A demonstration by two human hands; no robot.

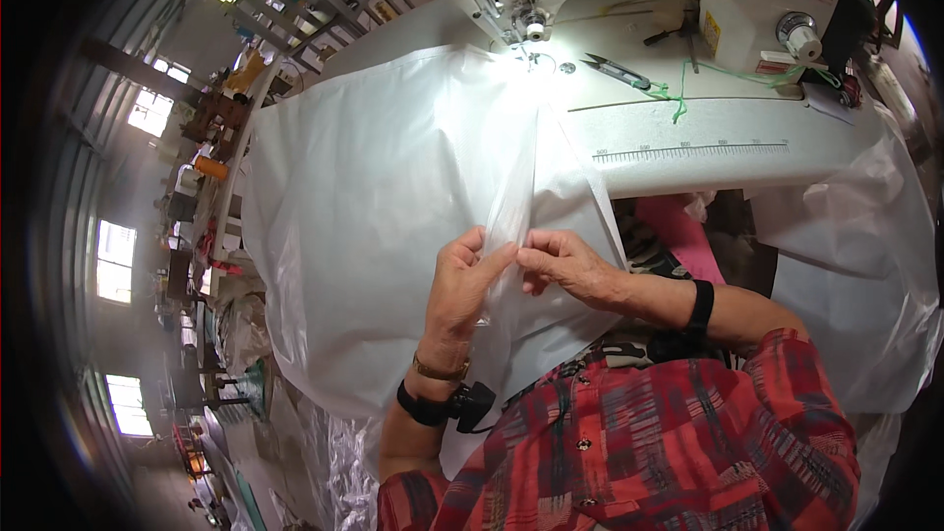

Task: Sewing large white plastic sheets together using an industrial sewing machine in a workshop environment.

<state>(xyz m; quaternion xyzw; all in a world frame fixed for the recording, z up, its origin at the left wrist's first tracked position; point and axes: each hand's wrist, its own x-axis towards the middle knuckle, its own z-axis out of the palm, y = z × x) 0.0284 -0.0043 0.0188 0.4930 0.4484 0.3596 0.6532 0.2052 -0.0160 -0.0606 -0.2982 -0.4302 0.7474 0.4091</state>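
A large sheet of white, slightly see-through fabric (364, 197) spreads over the sewing table and hangs down toward my lap. Its far edge runs under the needle area of a white sewing machine (629, 20), where a bright lamp washes out detail. My left hand (464, 280) pinches a folded strip of the fabric between thumb and fingers. Just beside it, my right hand (565, 264) grips the same fold, fingertips nearly touching the left thumb. From the hands the fold runs up to the presser foot (532, 29).
Thread snips (618, 71) with green thread (678, 103) lie on the machine bed, beyond a printed ruler scale (688, 150). More white sheeting (846, 275) hangs at the right. A pink piece (678, 231) shows below the table edge. Metal racking (315, 0) stands at the far left.
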